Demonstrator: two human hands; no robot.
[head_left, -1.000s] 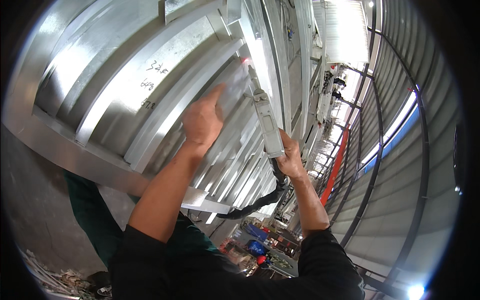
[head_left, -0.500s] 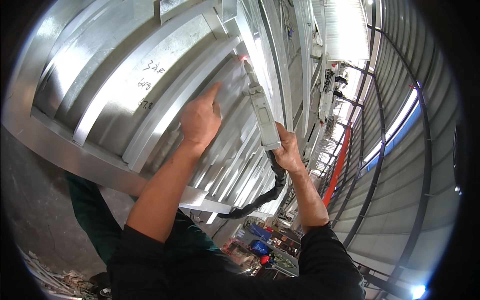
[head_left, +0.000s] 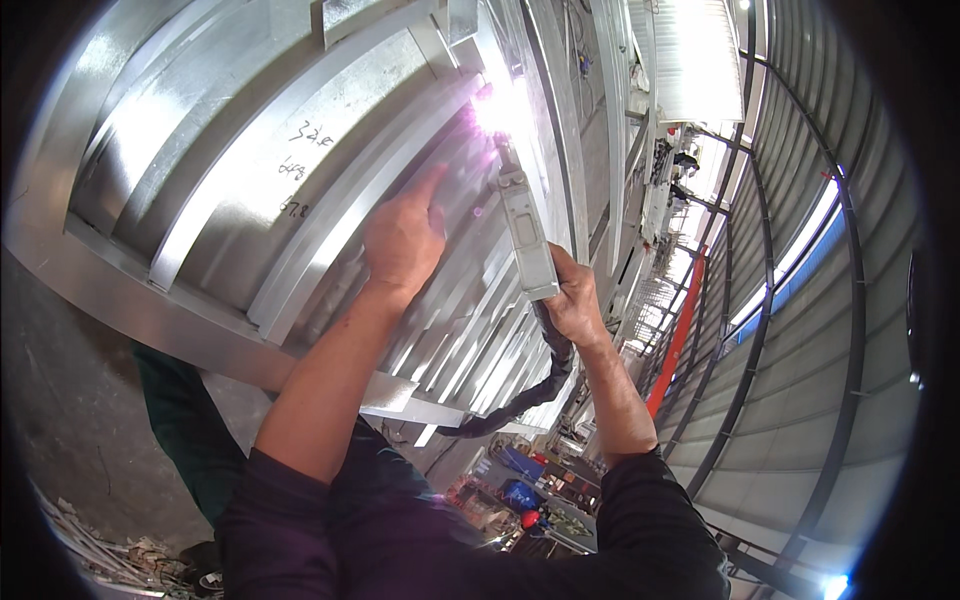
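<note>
In my right hand (head_left: 573, 305) is a pale grey handheld welding gun (head_left: 530, 235), gripped at its rear end, with a black-sleeved cable (head_left: 548, 375) trailing down from it. The gun's tip meets a joint of the metal frame (head_left: 350, 170), where a bright white and violet glow (head_left: 492, 108) hides the contact point. My left hand (head_left: 403, 240) lies over the frame's bars, left of the gun. Its index finger stretches toward the glow and the thumb stands apart; the other fingers are curled and partly hidden. Nothing shows in that hand.
Handwritten marks show on a metal sheet (head_left: 255, 190) between the frame bars. Rods and scrap (head_left: 110, 560) lie on the floor at lower left. Behind the frame, at lower centre, are a blue item (head_left: 520, 495) and a red one (head_left: 530, 520). A ribbed wall (head_left: 810, 400) rises on the right.
The small red light spot at the gun's tip has become a large white and violet glow, tinting my clothes purple. Both hands stay nearly in place.
</note>
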